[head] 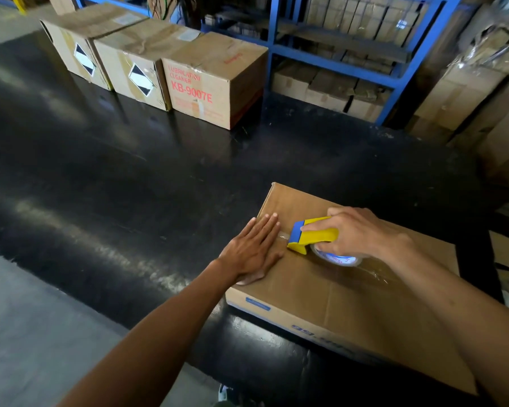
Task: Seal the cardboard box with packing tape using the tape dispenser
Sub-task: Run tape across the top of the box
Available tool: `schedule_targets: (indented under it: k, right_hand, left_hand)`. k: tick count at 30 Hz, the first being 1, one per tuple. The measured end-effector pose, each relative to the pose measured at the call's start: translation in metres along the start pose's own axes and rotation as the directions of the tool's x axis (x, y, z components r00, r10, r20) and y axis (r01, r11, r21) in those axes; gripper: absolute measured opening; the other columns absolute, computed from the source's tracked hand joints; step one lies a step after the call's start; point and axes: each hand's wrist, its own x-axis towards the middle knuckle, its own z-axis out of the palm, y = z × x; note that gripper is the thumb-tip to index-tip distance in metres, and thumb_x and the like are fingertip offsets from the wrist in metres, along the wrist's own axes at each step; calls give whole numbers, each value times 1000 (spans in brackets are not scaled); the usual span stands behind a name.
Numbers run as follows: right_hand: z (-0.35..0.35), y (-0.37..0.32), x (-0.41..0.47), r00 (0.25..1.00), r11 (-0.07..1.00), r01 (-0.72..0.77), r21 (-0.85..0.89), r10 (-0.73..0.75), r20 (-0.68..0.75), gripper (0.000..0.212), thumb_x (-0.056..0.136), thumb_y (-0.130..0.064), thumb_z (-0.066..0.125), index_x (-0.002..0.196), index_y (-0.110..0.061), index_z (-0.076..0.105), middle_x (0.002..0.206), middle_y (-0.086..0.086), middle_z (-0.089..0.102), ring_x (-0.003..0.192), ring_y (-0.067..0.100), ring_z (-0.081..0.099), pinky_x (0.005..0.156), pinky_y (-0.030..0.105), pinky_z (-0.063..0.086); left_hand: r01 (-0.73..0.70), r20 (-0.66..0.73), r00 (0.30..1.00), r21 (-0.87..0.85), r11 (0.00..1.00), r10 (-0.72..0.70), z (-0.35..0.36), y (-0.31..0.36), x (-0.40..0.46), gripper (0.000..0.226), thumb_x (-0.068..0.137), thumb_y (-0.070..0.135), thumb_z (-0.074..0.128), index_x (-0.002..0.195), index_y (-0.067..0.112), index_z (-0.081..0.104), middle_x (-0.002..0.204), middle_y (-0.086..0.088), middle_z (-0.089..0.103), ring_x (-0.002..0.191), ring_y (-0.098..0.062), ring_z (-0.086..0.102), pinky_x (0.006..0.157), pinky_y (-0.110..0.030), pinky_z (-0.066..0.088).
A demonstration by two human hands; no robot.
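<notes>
In the head view, the cardboard box (344, 286) is lying flat at the near right of the black tabletop (147, 177), and the left hand (254, 251) is pressing down on its left end, palm flat and fingers spread straight, gripping nothing. The right hand (356, 230) is wrapping closed around the yellow and blue tape dispenser (312, 235), which is sitting on the box top just right of the left hand, with clear packing tape (376, 271) trailing behind it to the right. Three other boxes (165, 66) are standing in a row at the far left, with blue shelving (335, 48) beyond them.
</notes>
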Motion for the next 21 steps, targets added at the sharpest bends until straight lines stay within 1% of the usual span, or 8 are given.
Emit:
schedule_targets:
  k: [1, 3, 6, 9, 13, 16, 19, 21]
  right_hand:
    - [-2, -1, 2, 1000, 1000, 11, -15, -11, 14, 48, 85, -61, 57, 132, -62, 48, 95, -9, 52, 84, 16, 50, 68, 33, 44]
    - [-6, -2, 4, 999, 999, 34, -22, -33, 37, 48, 85, -60, 58, 132, -62, 49, 105, -6, 62, 86, 17, 52, 68, 32, 42]
    - [-10, -1, 3, 998, 998, 54, -6, -54, 37, 49, 82, -60, 60, 130, -62, 51, 118, -6, 68, 92, 21, 59, 68, 32, 40]
    - [-12, 0, 1, 996, 997, 77, -7, -77, 35, 50, 81, -60, 59, 131, -61, 51, 125, -5, 68, 102, 25, 62, 70, 33, 39]
    - [-6, 11, -14, 996, 997, 82, -4, -82, 28, 51, 80, -61, 58, 131, -61, 49, 122, -5, 69, 102, 26, 62, 70, 33, 39]
    - [-2, 31, -34, 995, 995, 91, -44, -89, 46, 50, 82, -60, 57, 131, -62, 49, 122, -7, 69, 103, 26, 63, 69, 32, 37]
    - [-2, 58, -62, 994, 996, 52, -69, -46, 96, 49, 83, -61, 57, 132, -62, 48, 130, -12, 65, 112, 25, 61, 75, 33, 41]
    - [0, 68, -76, 994, 997, 43, -57, -37, 98, 49, 85, -60, 56, 133, -61, 47, 133, -13, 63, 113, 24, 61, 79, 34, 44]
  left_hand:
    - [11, 3, 1000, 11, 1000, -11, -1, 1, -1, 75, 100, 57, 7, 159, 11, 0, 167, -8, -7, 154, -22, -9, 125, -40, -8]
    - [24, 9, 1000, 5, 1000, -24, -3, 3, -2, 74, 102, 56, 11, 159, 11, 0, 167, -7, -7, 154, -21, -10, 124, -38, -11]
    - [31, 47, 998, -2, 1000, -31, -10, 3, -3, 72, 104, 56, 13, 159, 12, -4, 167, -6, -10, 153, -19, -12, 124, -36, -11]
    - [41, 81, 996, -12, 999, -40, -13, 4, -5, 72, 104, 58, 11, 158, 15, -8, 166, -3, -14, 152, -17, -15, 125, -37, -9]
    - [46, 101, 994, -20, 999, -44, -15, 4, -5, 73, 102, 61, 6, 158, 17, -11, 165, 0, -17, 152, -15, -18, 125, -38, -5]
    - [47, 97, 994, -16, 999, -45, -17, 5, -5, 74, 101, 63, 3, 158, 17, -12, 165, 0, -18, 151, -15, -18, 125, -37, -6]
    - [43, 122, 992, -15, 999, -41, -21, 6, -5, 73, 101, 62, 4, 157, 18, -15, 165, 1, -20, 150, -14, -21, 124, -36, -9]
    - [37, 145, 989, -31, 999, -33, -23, 9, -3, 72, 102, 61, 5, 156, 19, -17, 164, 1, -22, 150, -14, -23, 125, -37, -9]
